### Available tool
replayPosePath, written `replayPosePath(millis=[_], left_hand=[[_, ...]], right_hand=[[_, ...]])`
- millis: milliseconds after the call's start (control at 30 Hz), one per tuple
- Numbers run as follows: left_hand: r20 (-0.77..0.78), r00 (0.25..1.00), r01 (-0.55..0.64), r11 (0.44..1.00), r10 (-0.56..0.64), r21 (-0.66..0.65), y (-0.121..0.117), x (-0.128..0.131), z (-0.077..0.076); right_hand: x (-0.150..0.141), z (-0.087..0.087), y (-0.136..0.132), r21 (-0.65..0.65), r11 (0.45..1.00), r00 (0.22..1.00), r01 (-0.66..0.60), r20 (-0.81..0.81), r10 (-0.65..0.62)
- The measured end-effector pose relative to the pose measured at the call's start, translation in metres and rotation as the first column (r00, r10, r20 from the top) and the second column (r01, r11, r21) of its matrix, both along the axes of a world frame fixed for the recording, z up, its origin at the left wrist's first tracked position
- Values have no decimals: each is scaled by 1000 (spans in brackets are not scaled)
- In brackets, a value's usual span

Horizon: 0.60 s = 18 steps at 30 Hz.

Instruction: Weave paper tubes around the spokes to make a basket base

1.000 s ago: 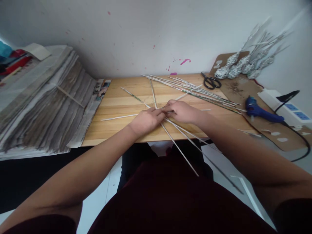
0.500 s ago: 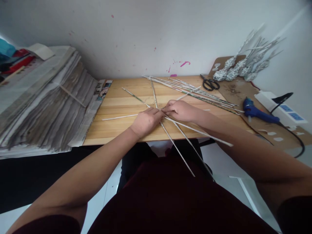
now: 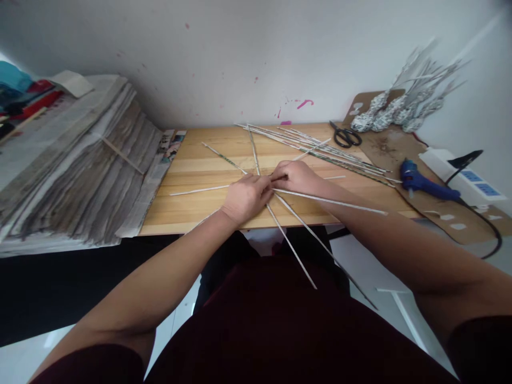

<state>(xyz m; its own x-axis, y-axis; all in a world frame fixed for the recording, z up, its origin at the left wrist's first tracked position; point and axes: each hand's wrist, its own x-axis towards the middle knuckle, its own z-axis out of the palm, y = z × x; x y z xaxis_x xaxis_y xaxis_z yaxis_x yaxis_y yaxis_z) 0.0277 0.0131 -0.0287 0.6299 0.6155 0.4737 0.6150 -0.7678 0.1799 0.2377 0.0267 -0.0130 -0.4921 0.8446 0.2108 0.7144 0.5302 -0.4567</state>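
Note:
Several thin rolled newspaper sticks (image 3: 294,248) cross in a star shape on the wooden tabletop, their ends fanning out in all directions. Over the crossing lies my left hand (image 3: 247,196), fingers bent and pressed onto the sticks. My right hand (image 3: 294,177) is close against it, with thumb and fingers pinched on the sticks at the centre. One paper stick (image 3: 340,202) runs from between the fingers out over my right forearm. Two more stretch past the table's front edge toward my lap. The crossing point itself is hidden under my fingers.
A tall tied stack of newspapers (image 3: 92,165) stands at the left. Behind my hands lie loose paper sticks (image 3: 320,146) and black scissors (image 3: 344,136). To the right are a blue glue gun (image 3: 426,182), a white power strip (image 3: 466,176) and bulb-shaped woven paper pieces (image 3: 390,112).
The stick over my right forearm has swung upward, away from me. Another front stick has shifted to the right. Both hands stay at the crossing, with my left hand slightly farther right.

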Motion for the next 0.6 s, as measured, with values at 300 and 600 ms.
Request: replayPosePath(millis=[300, 600], left_hand=[[105, 982, 163, 986, -159, -33, 4, -9, -9], [-120, 980, 154, 987, -157, -35, 37, -9, 3]], right_hand=[[-2, -9, 5, 18, 999, 1000, 29, -8, -29], [-16, 4, 32, -39, 986, 974, 163, 165, -154]])
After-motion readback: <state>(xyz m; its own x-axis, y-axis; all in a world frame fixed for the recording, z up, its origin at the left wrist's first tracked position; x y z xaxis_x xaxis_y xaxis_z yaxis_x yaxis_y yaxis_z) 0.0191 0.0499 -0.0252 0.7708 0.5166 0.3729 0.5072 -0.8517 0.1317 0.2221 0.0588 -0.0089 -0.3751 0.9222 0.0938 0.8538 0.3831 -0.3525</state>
